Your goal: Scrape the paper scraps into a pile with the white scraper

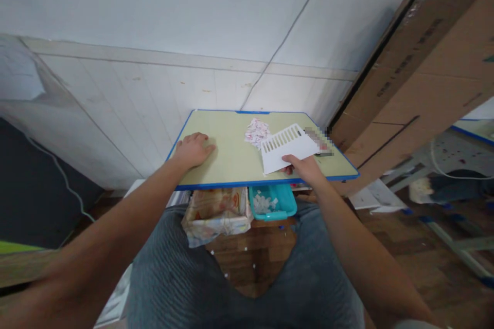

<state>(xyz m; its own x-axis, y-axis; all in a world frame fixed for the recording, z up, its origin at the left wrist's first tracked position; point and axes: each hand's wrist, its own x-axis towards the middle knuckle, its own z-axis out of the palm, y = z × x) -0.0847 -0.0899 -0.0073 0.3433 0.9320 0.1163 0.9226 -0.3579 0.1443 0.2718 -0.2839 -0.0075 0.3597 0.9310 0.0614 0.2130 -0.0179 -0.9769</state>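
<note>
My right hand (303,167) grips the near edge of a white card (285,151), thumb on top and fingers underneath. A row of slots runs along the card's far side. Behind the card's left corner is a pile of small white and pink paper pieces (256,132), partly covered by it. My left hand (193,150) rests on the left part of the desk top (227,149), fingers stretched out and holding nothing. Right of the card lies a blurred-out item (320,141) that I cannot make out.
Below the desk's front edge are a lined basket (218,226) and a turquoise bin (276,214) with white scraps inside. Large cardboard boxes (420,72) lean at the right. A white wall (154,5) with a cable stands behind. White bits lie on the floor.
</note>
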